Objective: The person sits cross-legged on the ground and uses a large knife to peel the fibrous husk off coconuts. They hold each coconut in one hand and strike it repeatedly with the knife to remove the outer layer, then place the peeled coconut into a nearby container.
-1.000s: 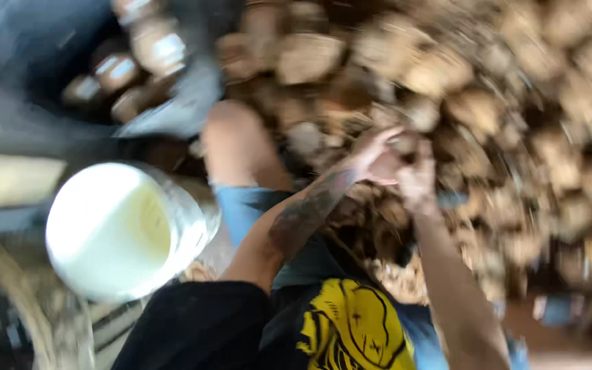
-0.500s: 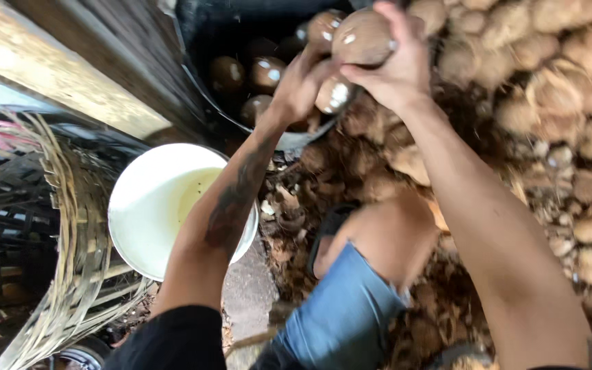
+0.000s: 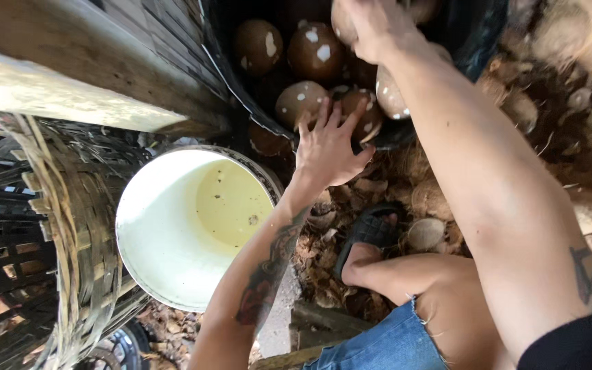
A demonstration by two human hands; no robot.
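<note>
A black tub [image 3: 219, 82] at the top holds several peeled brown coconuts [image 3: 316, 51] with white patches. My left hand [image 3: 327, 145] hovers over the tub's near rim, fingers spread, holding nothing and almost touching a coconut [image 3: 301, 101]. My right hand [image 3: 373, 26] reaches into the tub at the top edge, blurred, with its fingers curled on a brown coconut [image 3: 340, 19]. Both forearms carry tattoos.
A white bucket [image 3: 166, 226] with pale yellowish liquid stands just left of my left arm. A woven bamboo basket [image 3: 70, 226] and a wooden beam [image 3: 56, 75] are at the left. Husk scraps, a black sandal [image 3: 371, 229] and unhusked coconuts [image 3: 577, 41] lie at the right.
Both hands carried a coconut up to the tub. My left hand has let go and spread open, and my right hand has gone further in. The view swung left toward the tub.
</note>
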